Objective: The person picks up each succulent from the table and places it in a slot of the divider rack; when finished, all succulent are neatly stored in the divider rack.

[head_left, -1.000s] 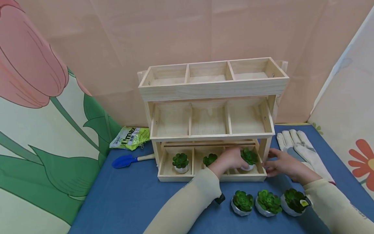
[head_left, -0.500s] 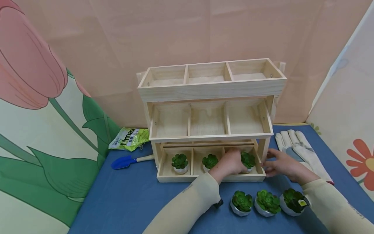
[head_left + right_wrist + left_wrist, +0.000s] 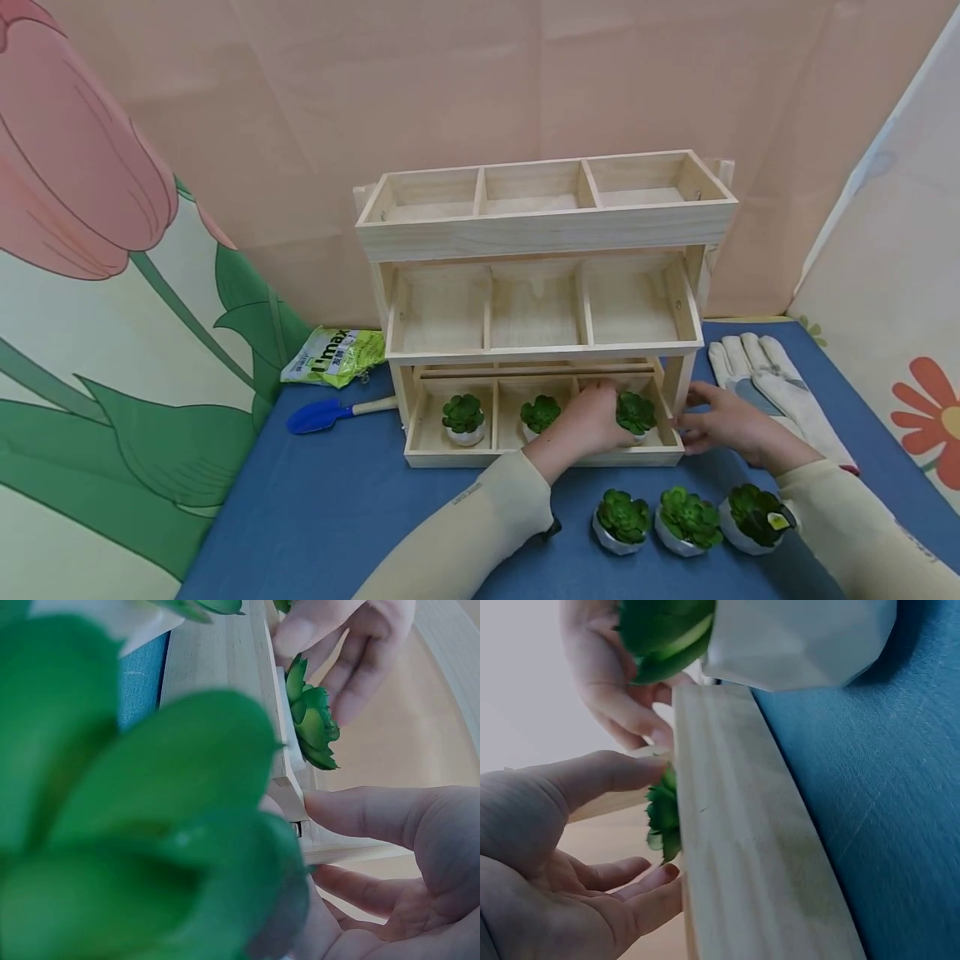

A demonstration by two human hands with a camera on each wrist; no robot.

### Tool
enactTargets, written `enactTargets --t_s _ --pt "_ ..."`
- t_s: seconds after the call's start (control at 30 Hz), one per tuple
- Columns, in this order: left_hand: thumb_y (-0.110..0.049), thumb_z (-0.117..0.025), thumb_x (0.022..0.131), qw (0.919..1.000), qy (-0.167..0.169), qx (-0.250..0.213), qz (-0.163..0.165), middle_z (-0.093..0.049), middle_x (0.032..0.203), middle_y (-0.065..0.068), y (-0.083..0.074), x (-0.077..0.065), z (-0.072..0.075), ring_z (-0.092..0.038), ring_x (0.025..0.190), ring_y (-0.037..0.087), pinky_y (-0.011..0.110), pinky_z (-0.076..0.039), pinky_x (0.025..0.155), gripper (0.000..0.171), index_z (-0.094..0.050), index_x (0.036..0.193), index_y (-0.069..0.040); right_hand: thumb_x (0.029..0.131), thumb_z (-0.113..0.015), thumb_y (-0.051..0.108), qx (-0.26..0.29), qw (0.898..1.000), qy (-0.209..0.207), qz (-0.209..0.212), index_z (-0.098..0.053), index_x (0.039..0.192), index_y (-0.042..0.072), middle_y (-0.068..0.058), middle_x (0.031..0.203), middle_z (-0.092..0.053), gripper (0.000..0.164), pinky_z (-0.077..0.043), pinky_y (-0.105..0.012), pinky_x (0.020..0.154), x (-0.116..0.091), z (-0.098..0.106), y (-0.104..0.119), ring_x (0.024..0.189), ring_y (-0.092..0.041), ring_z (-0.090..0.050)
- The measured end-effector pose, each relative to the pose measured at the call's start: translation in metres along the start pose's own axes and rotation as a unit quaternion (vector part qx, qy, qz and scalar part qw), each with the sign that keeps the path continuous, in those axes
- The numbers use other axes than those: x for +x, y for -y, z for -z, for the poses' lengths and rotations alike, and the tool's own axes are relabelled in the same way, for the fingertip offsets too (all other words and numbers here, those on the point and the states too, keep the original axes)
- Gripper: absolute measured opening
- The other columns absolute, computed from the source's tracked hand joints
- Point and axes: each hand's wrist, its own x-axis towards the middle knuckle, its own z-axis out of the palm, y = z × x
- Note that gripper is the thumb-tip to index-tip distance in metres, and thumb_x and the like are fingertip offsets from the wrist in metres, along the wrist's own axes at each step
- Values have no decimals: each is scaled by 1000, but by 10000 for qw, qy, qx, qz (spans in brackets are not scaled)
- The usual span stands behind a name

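In the head view a three-tier wooden planter shelf (image 3: 555, 346) stands on the blue table. My left hand (image 3: 592, 421) is at the bottom tier's right compartment. Its thumb and spread fingers lie either side of a small potted succulent (image 3: 635, 412), close to the leaves in the left wrist view (image 3: 664, 814); the pot is mostly hidden by the hand and front board. At the tier's right end, my right hand (image 3: 723, 425) holds the corner, thumb and fingers around it. Two more succulents sit in the left (image 3: 462, 417) and middle (image 3: 538, 412) compartments.
In front of the shelf stand three potted succulents in a row, one (image 3: 622, 521) nearest my left wrist, one (image 3: 752, 518) beside the right sleeve. White gloves (image 3: 776, 387) lie at right. A blue trowel (image 3: 322, 414) and a green-and-white bag (image 3: 333, 354) lie at left.
The succulent in the right compartment has gone from tilted to more upright and lower. My left hand has drawn slightly left from it. My right hand stays at the shelf corner.
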Motion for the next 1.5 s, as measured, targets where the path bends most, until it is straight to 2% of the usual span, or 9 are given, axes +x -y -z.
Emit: enactTargets --t_s 0.17,0.33,0.47,0.6,0.77,0.93,1.2,1.33,1.5 --pt "-30 -86 91 9986 6 -493 -178 -54 161 -1 4 -15 10 -60 139 17 33 -58 108 77 -51 159 -20 105 -66 12 5 10000 9 3 -18 163 -11 -44 153 -35 79 -70 -43 82 0 1 -1 100 -30 -79" --pt "-34 -85 92 9964 13 -770 -351 -55 159 -1 8 -29 19 -59 141 18 34 -56 112 71 -55 156 -23 105 -65 12 55 10000 43 60 -18 164 -11 -43 153 -35 79 -70 -43 81 0 1 -1 100 -30 -79" --pt "-40 -84 94 9966 9 -775 -283 -52 161 -1 12 -40 26 -56 145 17 38 -54 116 72 -53 157 -22 106 -65 12 51 9999 70 76 -17 164 -11 -44 154 -34 79 -70 -43 81 -1 1 -1 100 -29 -78" --pt "-42 -84 93 9965 30 -797 -254 -51 162 0 18 -49 31 -58 142 19 38 -56 112 77 -50 158 -18 106 -65 12 38 9999 77 69 -17 164 -11 -44 154 -34 79 -70 -43 81 0 1 -2 100 -29 -78" --pt "-36 -83 94 9932 56 -1136 -245 -53 159 7 33 -62 39 -60 138 26 38 -59 106 77 -48 159 -15 106 -66 12 -12 9999 79 66 -17 164 -12 -43 153 -35 79 -70 -43 82 0 0 -1 101 -27 -77" --pt "-32 -82 96 9897 -14 -1422 -129 -50 161 9 44 -74 49 -58 143 30 43 -58 111 77 -46 161 -15 108 -63 15 -99 9999 87 61 -17 164 -12 -44 153 -37 78 -69 -44 83 0 1 -1 103 -28 -77" --pt "-34 -82 96 9755 -283 -2181 107 -49 161 12 72 -97 68 -53 147 36 54 -51 119 78 -45 161 -15 107 -64 15 -119 9999 87 -12 -15 164 -12 -44 155 -35 80 -69 -43 83 1 3 -2 103 -26 -76" --pt "-32 -82 96 9695 -477 -2393 232 -48 161 17 92 -110 80 -51 149 41 58 -48 121 76 -45 160 -14 108 -63 16 -132 9999 74 10 -14 164 -13 -45 155 -36 80 -69 -42 83 -1 4 -1 102 -25 -76" --pt "-26 -82 96 9564 -797 -2748 584 -48 160 20 122 -130 89 -51 150 44 58 -47 122 75 -45 159 -9 108 -62 17 -101 9999 115 60 -13 164 -13 -46 156 -36 80 -69 -43 83 -1 2 -2 103 -26 -76"
